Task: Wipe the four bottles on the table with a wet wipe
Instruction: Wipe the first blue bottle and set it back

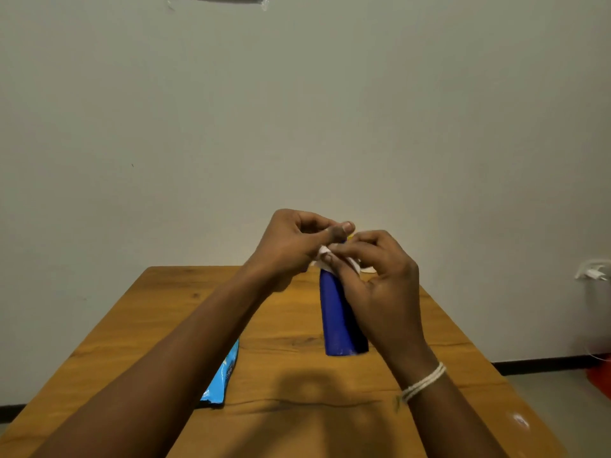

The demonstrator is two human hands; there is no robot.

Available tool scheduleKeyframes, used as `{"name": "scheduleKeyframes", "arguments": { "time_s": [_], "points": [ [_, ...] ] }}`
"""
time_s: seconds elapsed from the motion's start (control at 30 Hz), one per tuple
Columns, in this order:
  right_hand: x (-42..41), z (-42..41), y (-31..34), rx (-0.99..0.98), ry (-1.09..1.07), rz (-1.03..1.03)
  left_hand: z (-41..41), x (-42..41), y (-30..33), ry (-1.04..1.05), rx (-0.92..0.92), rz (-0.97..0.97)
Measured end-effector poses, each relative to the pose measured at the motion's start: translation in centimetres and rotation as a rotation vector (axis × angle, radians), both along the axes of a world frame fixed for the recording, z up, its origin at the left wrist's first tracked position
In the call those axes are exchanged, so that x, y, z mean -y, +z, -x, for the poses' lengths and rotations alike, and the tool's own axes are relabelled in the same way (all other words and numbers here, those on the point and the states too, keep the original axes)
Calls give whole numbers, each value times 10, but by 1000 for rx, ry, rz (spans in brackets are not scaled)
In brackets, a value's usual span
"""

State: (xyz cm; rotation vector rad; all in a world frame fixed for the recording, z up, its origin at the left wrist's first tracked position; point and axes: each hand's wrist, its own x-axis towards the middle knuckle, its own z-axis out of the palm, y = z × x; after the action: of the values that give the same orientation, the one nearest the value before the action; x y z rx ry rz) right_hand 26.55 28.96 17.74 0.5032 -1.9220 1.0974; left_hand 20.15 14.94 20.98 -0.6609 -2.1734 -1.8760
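Note:
A dark blue bottle [335, 312] stands upright on the wooden table [284, 375], just behind my hands. Both hands meet above its top. My left hand [294, 242] pinches something small at its fingertips, and a bit of yellow shows there. My right hand [377, 282] holds a white wet wipe [322, 256] with curled fingers against the bottle's upper part. The bottle's cap is hidden by my fingers. No other bottle is visible.
A light blue wipe packet [221, 378] lies on the table under my left forearm. A small white scrap [367, 269] lies on the table behind my right hand. A plain wall stands behind the table, with a plugged-in socket [593, 271] at the right.

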Motion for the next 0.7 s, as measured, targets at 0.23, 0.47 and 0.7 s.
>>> {"name": "scheduleKeyframes", "arguments": {
  "time_s": [0.23,0.47,0.7],
  "points": [
    [-12,-22,-51,105,31,-111,22,14,13,217,37,-48],
    [6,9,1,-10,-7,-61,26,1,10,227,48,203],
    [-8,2,-29,70,-69,-339,45,10,25,462,54,556]
  ]
}}
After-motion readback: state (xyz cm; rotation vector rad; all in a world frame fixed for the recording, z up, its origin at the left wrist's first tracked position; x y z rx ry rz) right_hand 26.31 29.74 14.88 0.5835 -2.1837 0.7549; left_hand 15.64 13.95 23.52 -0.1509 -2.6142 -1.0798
